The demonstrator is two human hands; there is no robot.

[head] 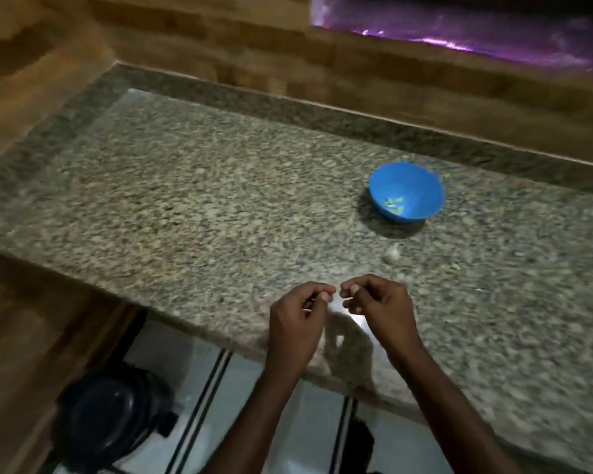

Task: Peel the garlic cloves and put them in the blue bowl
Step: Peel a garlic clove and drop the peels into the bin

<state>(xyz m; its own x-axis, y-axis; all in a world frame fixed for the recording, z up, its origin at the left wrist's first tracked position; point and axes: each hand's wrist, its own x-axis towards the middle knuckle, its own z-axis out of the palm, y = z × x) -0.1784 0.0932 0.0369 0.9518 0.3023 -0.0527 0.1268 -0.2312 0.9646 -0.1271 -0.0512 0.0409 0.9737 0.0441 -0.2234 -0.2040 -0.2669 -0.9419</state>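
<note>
Head view: blue bowl [406, 191] sits on the speckled granite counter [192, 200] at about 1 o'clock from the hands; inside it, a few small pale-green pieces, too blurred to identify. Garlic bulb [391, 253], whitish with a short stem tip, lies on the counter just at 6 o'clock of the bowl, apart from it, and at 12 to 1 o'clock of the hands, untouched. Left hand [297, 314] and right hand [379, 302] hover close together, fingers curled, thumb and forefinger tips pinched; whether a clove sits between them cannot be told. Dark round pot [110, 415] below the counter at 7 o'clock.
</note>
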